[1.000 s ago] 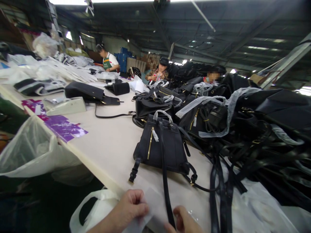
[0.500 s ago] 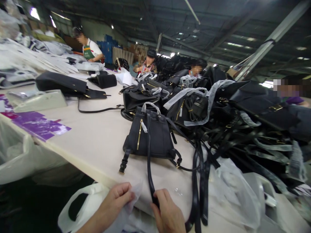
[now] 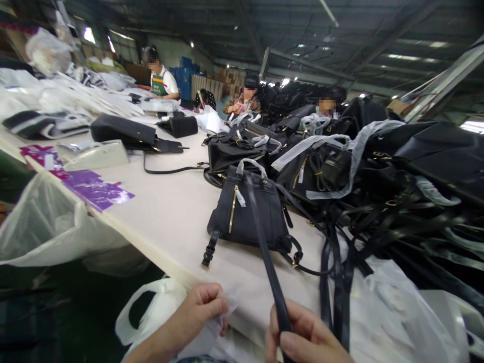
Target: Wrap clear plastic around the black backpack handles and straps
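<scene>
Black strap (image 3: 264, 246) now runs lifted and taut from the small backpack (image 3: 249, 219) in the middle of the table (image 3: 166, 227) to the near edge. There the right hand (image 3: 308, 339) has closed round it, fingers clamped on it more firmly than a moment ago. Just left, the left hand (image 3: 204, 308) keeps its fingers pinched together on thin white wrapping (image 3: 229, 304).
</scene>
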Available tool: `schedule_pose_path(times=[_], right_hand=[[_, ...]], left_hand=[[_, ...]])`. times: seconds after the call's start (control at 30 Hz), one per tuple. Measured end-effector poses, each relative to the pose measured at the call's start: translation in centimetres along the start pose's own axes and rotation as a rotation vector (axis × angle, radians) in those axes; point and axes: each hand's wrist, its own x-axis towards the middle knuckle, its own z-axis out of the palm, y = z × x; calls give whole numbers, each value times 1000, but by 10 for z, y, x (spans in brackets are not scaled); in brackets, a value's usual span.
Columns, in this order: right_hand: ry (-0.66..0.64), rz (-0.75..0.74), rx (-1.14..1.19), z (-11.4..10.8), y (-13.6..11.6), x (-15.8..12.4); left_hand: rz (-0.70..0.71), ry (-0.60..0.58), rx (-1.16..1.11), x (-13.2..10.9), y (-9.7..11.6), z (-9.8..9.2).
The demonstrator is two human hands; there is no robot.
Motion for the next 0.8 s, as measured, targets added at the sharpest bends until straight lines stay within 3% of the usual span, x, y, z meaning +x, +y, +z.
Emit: schedule_pose_path(times=[0.07, 0.2, 0.37, 0.43, 0.57, 0.63, 0.8], right_hand=[[48, -13, 62, 1, -22, 5], [226, -219, 168, 10, -52, 39], [276, -335, 301, 22, -73, 82], [336, -385, 356, 13, -83, 89], [494, -488, 418, -13, -86, 87], [448, -418, 337, -14, -68, 82], [-17, -8, 33, 27, 3, 71]], left_hand=[[23, -54, -25, -4, 5, -2], [92, -238, -65, -8, 18, -1], [114, -498, -27, -3, 17, 11], [33, -482, 9, -4, 12, 10], [-99, -265, 22, -12, 10, -7], [-108, -188, 24, -16, 16, -15], [-91, -165, 121, -20, 27, -15]])
